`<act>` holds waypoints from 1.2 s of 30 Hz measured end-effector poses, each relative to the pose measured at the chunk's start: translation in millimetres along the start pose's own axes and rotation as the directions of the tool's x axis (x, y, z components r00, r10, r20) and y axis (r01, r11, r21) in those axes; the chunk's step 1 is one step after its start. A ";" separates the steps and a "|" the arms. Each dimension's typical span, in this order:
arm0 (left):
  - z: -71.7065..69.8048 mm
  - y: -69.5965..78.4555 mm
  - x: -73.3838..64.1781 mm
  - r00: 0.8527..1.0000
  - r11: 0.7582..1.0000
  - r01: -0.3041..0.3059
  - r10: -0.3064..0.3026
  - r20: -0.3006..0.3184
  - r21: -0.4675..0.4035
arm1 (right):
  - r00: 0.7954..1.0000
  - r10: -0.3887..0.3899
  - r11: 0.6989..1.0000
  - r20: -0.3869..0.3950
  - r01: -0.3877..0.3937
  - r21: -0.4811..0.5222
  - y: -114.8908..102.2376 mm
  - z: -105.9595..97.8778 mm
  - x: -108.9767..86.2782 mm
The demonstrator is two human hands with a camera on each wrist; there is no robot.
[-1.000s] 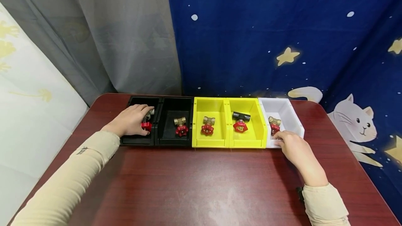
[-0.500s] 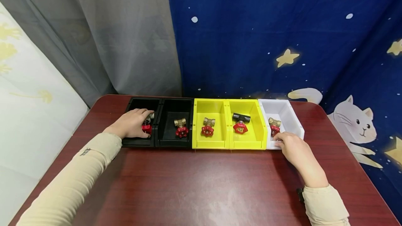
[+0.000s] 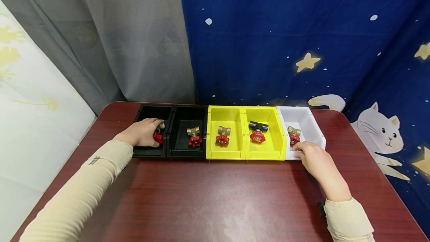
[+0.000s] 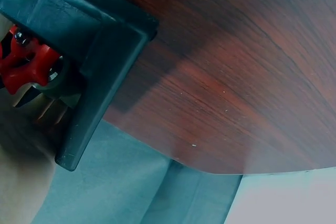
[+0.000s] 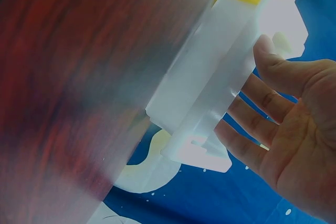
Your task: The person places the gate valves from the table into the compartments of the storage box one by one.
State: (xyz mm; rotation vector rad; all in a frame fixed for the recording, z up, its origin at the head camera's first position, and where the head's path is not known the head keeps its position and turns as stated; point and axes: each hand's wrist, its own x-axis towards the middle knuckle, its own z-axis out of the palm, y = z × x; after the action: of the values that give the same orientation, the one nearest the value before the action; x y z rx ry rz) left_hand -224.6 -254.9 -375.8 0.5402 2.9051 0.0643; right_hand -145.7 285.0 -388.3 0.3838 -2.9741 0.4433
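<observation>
My left hand (image 3: 142, 133) reaches into the leftmost black bin (image 3: 151, 110) and curls over a valve with a red handwheel (image 3: 158, 137). In the left wrist view the red handwheel (image 4: 23, 66) shows behind the black bin's wall (image 4: 100, 51), with fingertips beside it. My right hand (image 3: 310, 154) rests at the front wall of the white bin (image 3: 314, 126), just short of a brass valve with a red handwheel (image 3: 293, 133). The right wrist view shows that hand (image 5: 294, 114) with straight, spread fingers and its thumb on the white bin's rim (image 5: 210, 87).
Between the end bins stand a second black bin (image 3: 188, 112) with a brass valve (image 3: 194, 137) and two yellow bins (image 3: 224, 111), holding a brass valve (image 3: 223, 136) and a black-bodied valve (image 3: 257, 132). All stand on a dark red wooden table (image 3: 215, 197); curtains hang behind.
The left hand has drawn back slightly over the valve in the black bin. The right hand stays at the white bin's front.
</observation>
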 end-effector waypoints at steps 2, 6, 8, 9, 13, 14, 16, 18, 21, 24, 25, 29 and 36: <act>-0.5 0.4 0.1 1.000 1.000 0.000 0.000 0.000 0.002 | 1.000 0.000 1.000 -0.001 0.000 -0.001 0.1 0.0 0.0; -0.6 0.4 -0.2 1.000 1.000 -0.003 0.003 -0.004 -0.007 | 1.000 0.003 1.000 0.002 -0.003 -0.003 0.4 -0.1 -0.5; -0.6 0.8 -0.1 1.000 1.000 -0.008 0.008 -0.009 -0.018 | 1.000 0.007 1.000 0.005 -0.007 -0.004 0.8 -0.4 -0.9; -0.7 1.3 -0.2 1.000 1.000 -0.011 0.011 -0.011 -0.022 | 1.000 0.009 1.000 0.006 -0.009 -0.003 0.9 -0.6 -1.0; -2.2 4.2 -0.6 1.000 0.999 -0.001 0.001 0.000 -0.052 | 1.000 0.015 1.000 0.012 -0.015 -0.001 1.0 -1.4 -0.9; -2.7 5.0 -0.9 1.000 0.998 0.002 -0.002 0.005 -0.060 | 1.000 0.015 1.000 0.011 -0.015 0.000 1.0 -1.6 -0.8; -3.6 6.7 -1.9 1.000 0.997 0.011 -0.010 0.014 -0.076 | 1.000 0.012 1.000 0.010 -0.012 0.000 1.2 -2.0 -0.7; -4.5 8.1 -3.2 1.000 0.996 0.014 -0.012 0.017 -0.091 | 1.000 0.006 1.000 0.005 -0.006 -0.001 1.6 -2.3 -0.6; -5.9 9.5 -6.1 1.000 0.994 0.007 -0.006 0.008 -0.113 | 1.000 0.002 1.000 0.004 -0.002 -0.004 2.1 -2.5 -0.6; -6.5 8.5 -9.9 1.000 0.990 0.003 -0.005 -0.011 -0.143 | 1.000 0.006 1.000 0.009 -0.006 -0.004 1.4 -3.2 -0.6; -6.3 7.6 -11.4 1.000 0.988 0.006 -0.009 -0.015 -0.157 | 1.000 0.008 1.000 0.012 -0.008 -0.002 0.9 -3.5 -0.7; -5.5 4.6 -18.7 0.999 0.978 0.008 -0.016 -0.034 -0.207 | 0.999 0.017 1.000 0.034 -0.017 -0.004 -1.2 -5.5 -0.3; -10.8 7.9 -37.6 0.991 0.972 0.023 -0.052 -0.120 -0.232 | 0.998 0.036 0.999 0.047 -0.035 -0.021 -5.2 -14.9 2.7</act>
State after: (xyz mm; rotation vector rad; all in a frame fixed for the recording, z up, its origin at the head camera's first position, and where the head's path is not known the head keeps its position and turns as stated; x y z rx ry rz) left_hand -189.4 -261.2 -358.0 0.4548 2.9705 0.4395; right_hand -145.8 284.0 -372.2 0.3455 -3.0332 0.4138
